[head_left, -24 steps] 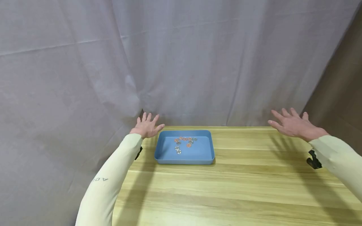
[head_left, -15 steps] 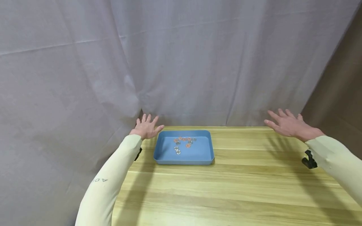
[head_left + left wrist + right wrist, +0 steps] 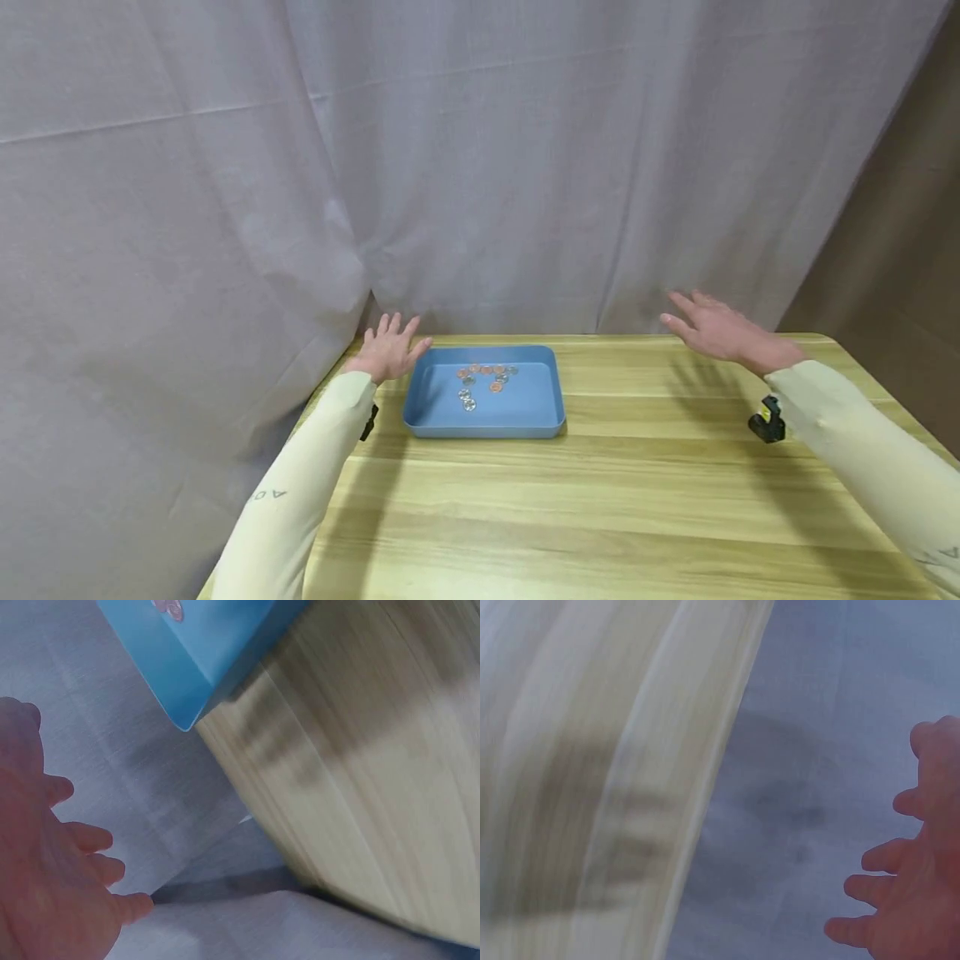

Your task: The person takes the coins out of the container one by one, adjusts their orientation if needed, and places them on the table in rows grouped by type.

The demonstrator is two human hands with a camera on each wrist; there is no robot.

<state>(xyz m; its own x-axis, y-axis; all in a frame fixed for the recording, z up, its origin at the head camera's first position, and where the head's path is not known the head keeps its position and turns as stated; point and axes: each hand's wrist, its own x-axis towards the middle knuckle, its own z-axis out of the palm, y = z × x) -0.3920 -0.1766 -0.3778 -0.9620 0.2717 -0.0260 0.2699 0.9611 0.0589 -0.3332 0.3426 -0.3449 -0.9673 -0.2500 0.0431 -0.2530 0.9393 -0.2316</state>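
Note:
A shallow blue tray lies near the back edge of the wooden table, left of the middle. Several coins, some copper and some silver, are scattered inside it, mostly towards its back. My left hand hovers by the tray's back left corner, fingers spread and holding nothing. In the left wrist view the same hand shows at the left, apart from the tray. Well to the right of the tray, my right hand hangs in the air above the back of the table, fingers extended around nothing.
The wooden table has its back edge against a grey curtain, which also runs down the left side. Brown cloth hangs at the right. Both forearms cast shadows on the tabletop.
My right hand has moved left, towards the tray. The left hand has dipped slightly. Tray and coins have shifted a little left in view, as has the background.

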